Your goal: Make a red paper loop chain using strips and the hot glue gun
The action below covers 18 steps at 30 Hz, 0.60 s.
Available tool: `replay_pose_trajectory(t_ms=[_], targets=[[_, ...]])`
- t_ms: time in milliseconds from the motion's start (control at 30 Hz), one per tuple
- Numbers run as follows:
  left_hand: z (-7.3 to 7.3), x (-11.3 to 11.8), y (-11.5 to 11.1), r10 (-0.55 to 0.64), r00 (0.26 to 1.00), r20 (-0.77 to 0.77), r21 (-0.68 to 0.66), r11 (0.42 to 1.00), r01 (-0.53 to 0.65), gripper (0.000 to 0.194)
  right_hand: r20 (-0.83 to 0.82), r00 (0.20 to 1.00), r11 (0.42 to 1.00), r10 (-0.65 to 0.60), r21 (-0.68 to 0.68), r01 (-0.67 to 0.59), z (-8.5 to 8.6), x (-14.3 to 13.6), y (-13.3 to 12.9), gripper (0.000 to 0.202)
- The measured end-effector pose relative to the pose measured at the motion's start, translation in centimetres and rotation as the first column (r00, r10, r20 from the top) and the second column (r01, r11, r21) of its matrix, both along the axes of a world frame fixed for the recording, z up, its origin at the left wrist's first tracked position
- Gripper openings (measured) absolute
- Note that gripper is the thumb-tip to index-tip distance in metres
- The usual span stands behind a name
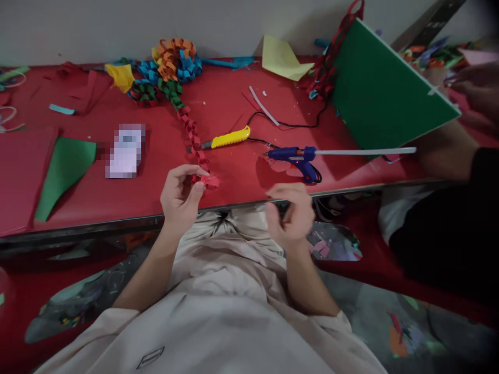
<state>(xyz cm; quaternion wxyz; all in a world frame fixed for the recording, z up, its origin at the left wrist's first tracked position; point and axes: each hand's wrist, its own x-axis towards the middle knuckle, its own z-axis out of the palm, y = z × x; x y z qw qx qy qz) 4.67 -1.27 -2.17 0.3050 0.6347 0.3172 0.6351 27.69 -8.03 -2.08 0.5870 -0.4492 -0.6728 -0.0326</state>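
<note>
I am pinching the paper chain (191, 134), already many-linked, with left hand (178, 201), holding right hand (295, 214) loosely curled; remainder unclear.

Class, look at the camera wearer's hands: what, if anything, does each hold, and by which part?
The left hand holds the paper chain by the red links at its near end. The right hand, blurred, shows nothing held.

Wearer's clothing: a loose, pale beige shirt (234, 332) with short sleeves (120, 324); on the shirt's left front, a small dark-outlined rectangular mark (150, 357), lettering illegible; beyond the shirt's hem, pale, creased trousers (249, 219).
</note>
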Motion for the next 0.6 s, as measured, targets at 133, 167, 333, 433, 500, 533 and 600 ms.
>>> replay_pose_trajectory(t_ms=[133,167,333,433,500,533,600], targets=[[-0.2,0.3,-0.3,-0.013,0.999,0.029,-0.022,1.000,0.014,0.027,-0.017,0.974,0.974,0.225,-0.030,-0.226,2.5,-4.5,2.7,0.017],[-0.2,0.3,-0.3,-0.021,0.999,0.034,-0.022,1.000,0.021,0.027,-0.004,0.972,0.972,0.236,-0.023,-0.236,2.8,-5.1,3.3,0.016],[-0.5,0.1,-0.6,-0.031,0.997,0.067,-0.027,0.999,0.033,0.029,0.023,0.969,0.969,0.246,-0.028,-0.246,2.7,-6.2,4.1,0.012],[-0.7,0.0,-0.5,-0.056,0.993,0.106,-0.050,0.997,0.061,0.029,0.033,0.966,0.967,0.256,-0.020,-0.256,2.4,-6.5,4.1,0.013],[-0.8,-0.1,-0.5,-0.065,0.988,0.139,-0.068,0.995,0.075,0.028,0.030,0.966,0.966,0.258,-0.010,-0.258,2.3,-6.7,4.0,0.015],[-0.8,-0.1,-0.5,-0.066,0.986,0.153,-0.074,0.994,0.078,0.028,0.021,0.966,0.966,0.259,-0.008,-0.259,2.3,-6.8,4.0,0.016],[-0.8,-0.1,-0.6,-0.065,0.984,0.165,-0.080,0.994,0.079,0.028,-0.001,0.965,0.965,0.261,-0.018,-0.261,2.3,-7.0,4.0,0.017]])
